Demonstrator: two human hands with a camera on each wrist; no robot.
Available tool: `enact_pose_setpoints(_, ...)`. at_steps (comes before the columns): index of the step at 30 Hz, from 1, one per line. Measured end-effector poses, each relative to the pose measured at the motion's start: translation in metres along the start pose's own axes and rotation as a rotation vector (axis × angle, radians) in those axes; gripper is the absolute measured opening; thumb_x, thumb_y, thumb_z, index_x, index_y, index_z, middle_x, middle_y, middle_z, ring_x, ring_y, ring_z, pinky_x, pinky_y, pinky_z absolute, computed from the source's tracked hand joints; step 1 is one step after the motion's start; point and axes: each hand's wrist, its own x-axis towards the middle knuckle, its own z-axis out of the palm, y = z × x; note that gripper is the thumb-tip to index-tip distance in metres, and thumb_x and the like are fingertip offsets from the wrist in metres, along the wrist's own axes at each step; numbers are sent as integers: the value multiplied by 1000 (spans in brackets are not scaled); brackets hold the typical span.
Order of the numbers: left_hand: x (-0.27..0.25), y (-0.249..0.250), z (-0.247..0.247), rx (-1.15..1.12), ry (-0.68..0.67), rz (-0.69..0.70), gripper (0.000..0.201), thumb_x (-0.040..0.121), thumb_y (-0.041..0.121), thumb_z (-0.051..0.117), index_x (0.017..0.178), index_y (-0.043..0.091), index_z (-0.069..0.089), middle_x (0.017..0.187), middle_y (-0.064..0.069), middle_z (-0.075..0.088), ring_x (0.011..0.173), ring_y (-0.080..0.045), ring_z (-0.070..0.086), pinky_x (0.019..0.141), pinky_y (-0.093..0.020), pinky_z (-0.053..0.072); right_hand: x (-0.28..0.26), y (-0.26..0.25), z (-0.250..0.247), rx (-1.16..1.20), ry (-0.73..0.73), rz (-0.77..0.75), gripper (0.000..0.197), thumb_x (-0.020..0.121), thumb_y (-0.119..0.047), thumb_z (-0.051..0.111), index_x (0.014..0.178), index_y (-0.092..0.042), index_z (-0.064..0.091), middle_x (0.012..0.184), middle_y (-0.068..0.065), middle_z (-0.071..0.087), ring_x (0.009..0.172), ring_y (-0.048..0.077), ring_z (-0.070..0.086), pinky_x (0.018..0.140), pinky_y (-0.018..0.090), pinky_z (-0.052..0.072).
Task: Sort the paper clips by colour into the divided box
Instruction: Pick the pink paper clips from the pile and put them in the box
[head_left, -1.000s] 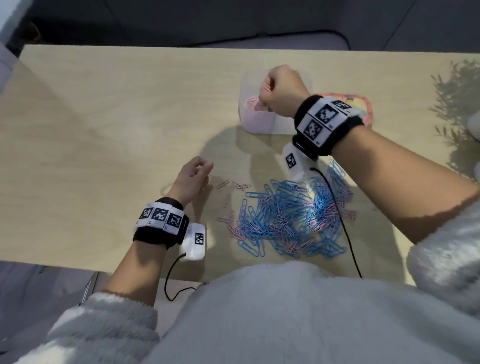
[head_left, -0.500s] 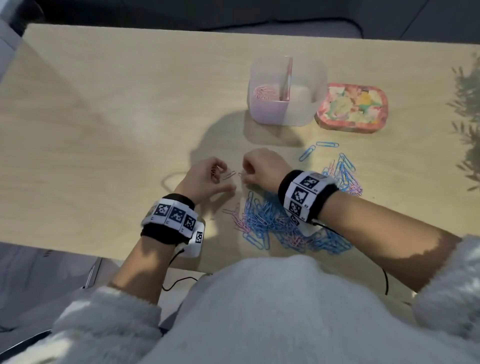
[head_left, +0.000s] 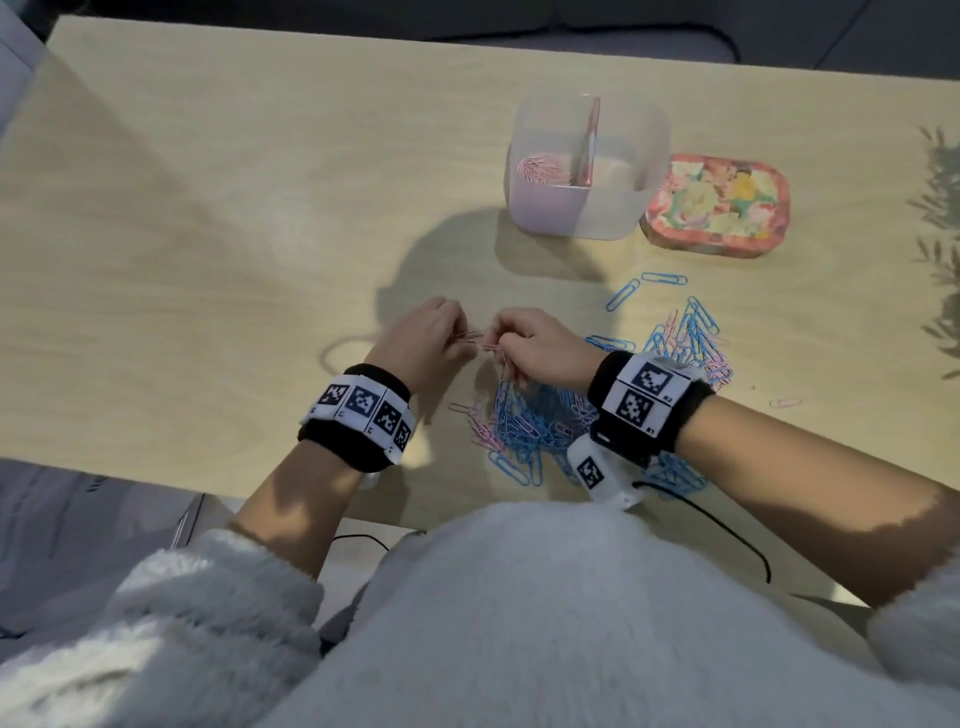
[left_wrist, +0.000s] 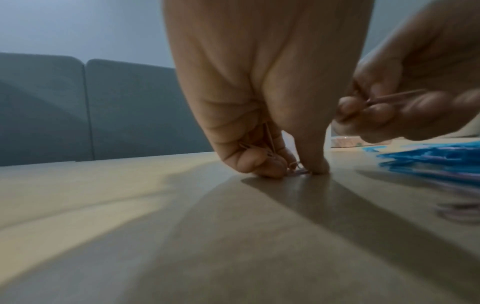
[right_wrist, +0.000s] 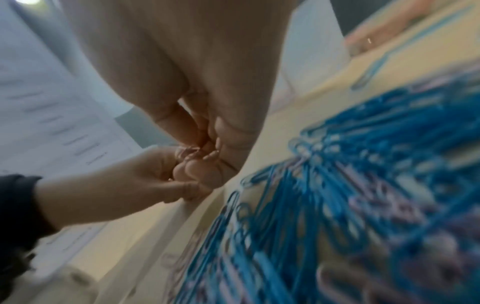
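Observation:
My left hand (head_left: 448, 333) and right hand (head_left: 511, 339) meet on the table just left of the pile of blue and pink paper clips (head_left: 540, 428). In the left wrist view my left hand (left_wrist: 293, 168) keeps pink clips (left_wrist: 259, 144) curled in its palm and pinches another against the tabletop. My right hand (left_wrist: 369, 107) pinches a pink clip (left_wrist: 394, 97) beside it. The right wrist view shows my right hand (right_wrist: 197, 153) closed on pink clips, next to the blurred blue pile (right_wrist: 363, 185). The clear divided box (head_left: 649, 208) stands at the back, with pink clips (head_left: 543, 169) in its left compartment.
A flowered tin (head_left: 719, 202) lies right of the box. Loose blue clips (head_left: 665, 278) are scattered between the tin and the pile, and one pink clip (head_left: 784, 402) lies far right. A black cable (head_left: 727, 530) runs off the near table edge.
My right hand came back from the box to the table beside my left hand. Both hands now pinch pink clips close together at the pile's left edge.

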Motion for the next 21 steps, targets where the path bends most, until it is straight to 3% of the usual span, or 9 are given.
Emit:
enact_pose_setpoints(1,1,2,-1,24,-18,5,23,87,23,58,97,2,55,102,-15,57,90,-30,55,79,-38,42,-2,-1,6,29,-31,42,22,86,-3,36,74,-15,50,59,3,49,44,13,48,43,23,38)
enact_pose_setpoints(3,4,4,-4,65,-49,11,20,89,19,54,98,2,55,105,-16,57,93,-32,56,80,-38,42,-4,-3,16,-133,-107,26,19,89,-14,43,73,-12,51,67,7,54,57,19,51,52,27,40)
enact_pose_setpoints(6,6,6,-6,90,-97,3,19,91,16,51,98,0,55,107,-17,57,95,-32,55,81,-36,40,-8,2,30,-512,-155,-108,25,84,-30,62,85,-7,53,90,12,61,79,23,55,67,30,37)
enact_pose_setpoints(9,11,2,-8,68,-130,-19,19,91,18,51,98,1,57,108,-17,59,100,-33,55,84,-37,40,-12,5,37,-808,-207,-247,45,75,-29,73,103,-1,51,109,16,53,97,29,53,76,33,40)
enact_pose_setpoints(11,15,0,-10,65,-141,-14,21,92,20,51,97,1,58,106,-17,61,100,-33,56,84,-38,41,-14,7,36,-926,-214,-287,43,78,-23,69,110,-1,49,115,16,49,104,30,50,80,36,41)
enact_pose_setpoints(14,23,6,-18,33,-112,35,21,92,20,51,95,1,58,101,-16,62,95,-32,56,79,-36,40,-16,12,34,-983,-197,-323,21,87,-8,52,106,0,54,113,18,51,104,32,52,77,38,42)
enact_pose_setpoints(16,31,16,-31,20,-56,71,19,93,21,51,94,3,57,96,-13,60,89,-28,55,72,-31,36,-18,15,31,-1025,-178,-328,20,90,-2,42,104,3,56,110,19,55,104,32,54,78,40,43)
enact_pose_setpoints(21,70,55,-71,18,130,152,20,94,22,49,95,4,57,89,-5,51,81,-19,46,71,-29,35,-22,23,10,-959,-105,-233,19,88,-4,43,100,3,56,109,22,58,102,35,58,78,41,44)
